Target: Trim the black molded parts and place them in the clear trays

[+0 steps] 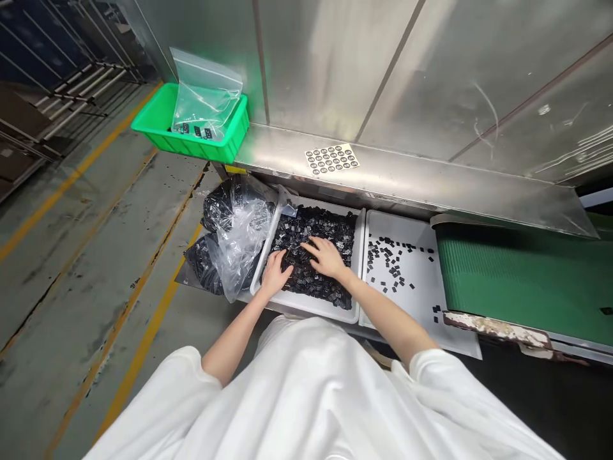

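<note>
A white tray (268,246) in front of me is heaped with small black parts (325,230). My left hand (274,273) rests on the heap near the tray's left wall, fingers curled down into the parts. My right hand (327,257) lies flat on the middle of the pile with its fingers spread. A second white tray (421,281) to the right holds a loose scatter of the same black parts (393,262).
Clear plastic bags of black parts (230,236) sit left of the trays. A green bin (191,137) with a zip bag (205,96) stands on the steel ledge (412,182), beside a sticker sheet (332,158). A green conveyor belt (522,278) runs off right. Concrete floor with yellow lines at left.
</note>
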### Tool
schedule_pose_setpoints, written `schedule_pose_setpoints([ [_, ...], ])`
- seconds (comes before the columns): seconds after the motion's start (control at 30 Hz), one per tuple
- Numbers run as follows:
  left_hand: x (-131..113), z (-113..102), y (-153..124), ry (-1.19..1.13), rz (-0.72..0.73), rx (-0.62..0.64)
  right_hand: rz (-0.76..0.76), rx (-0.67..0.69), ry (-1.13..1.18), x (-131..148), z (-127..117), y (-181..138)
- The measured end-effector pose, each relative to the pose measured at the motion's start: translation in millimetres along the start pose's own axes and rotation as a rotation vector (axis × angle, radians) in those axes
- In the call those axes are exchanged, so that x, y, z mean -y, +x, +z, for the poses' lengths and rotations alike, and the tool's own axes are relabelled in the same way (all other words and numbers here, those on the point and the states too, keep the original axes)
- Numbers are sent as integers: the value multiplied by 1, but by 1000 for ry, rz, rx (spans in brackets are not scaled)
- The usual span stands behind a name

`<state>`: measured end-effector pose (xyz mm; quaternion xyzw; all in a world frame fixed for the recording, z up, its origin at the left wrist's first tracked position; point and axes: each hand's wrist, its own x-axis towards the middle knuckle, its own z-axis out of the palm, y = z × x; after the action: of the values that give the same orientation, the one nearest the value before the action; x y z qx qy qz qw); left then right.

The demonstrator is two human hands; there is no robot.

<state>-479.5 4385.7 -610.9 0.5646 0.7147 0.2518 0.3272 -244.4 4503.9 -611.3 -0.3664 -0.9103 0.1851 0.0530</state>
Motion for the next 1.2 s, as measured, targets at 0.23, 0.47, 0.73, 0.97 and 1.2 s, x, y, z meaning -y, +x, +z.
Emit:
schedule_pose_setpoints([
  [0.23, -26, 18, 59, 19, 20, -84, 206, -119, 60, -38, 0, -42],
  [0.47, -47, 50, 84, -107, -50, 95, 99, -143, 138, 35, 52, -74],
  [0.73, -53, 22, 18, 56, 85, 134, 35, -70, 155, -47, 18, -13],
  [0.97, -53, 62, 26, 323, 283, 252, 354, -176, 151, -44, 27, -40],
  [1.2, -41, 44, 112, 269, 69, 59, 45, -14, 104, 25, 41, -80],
])
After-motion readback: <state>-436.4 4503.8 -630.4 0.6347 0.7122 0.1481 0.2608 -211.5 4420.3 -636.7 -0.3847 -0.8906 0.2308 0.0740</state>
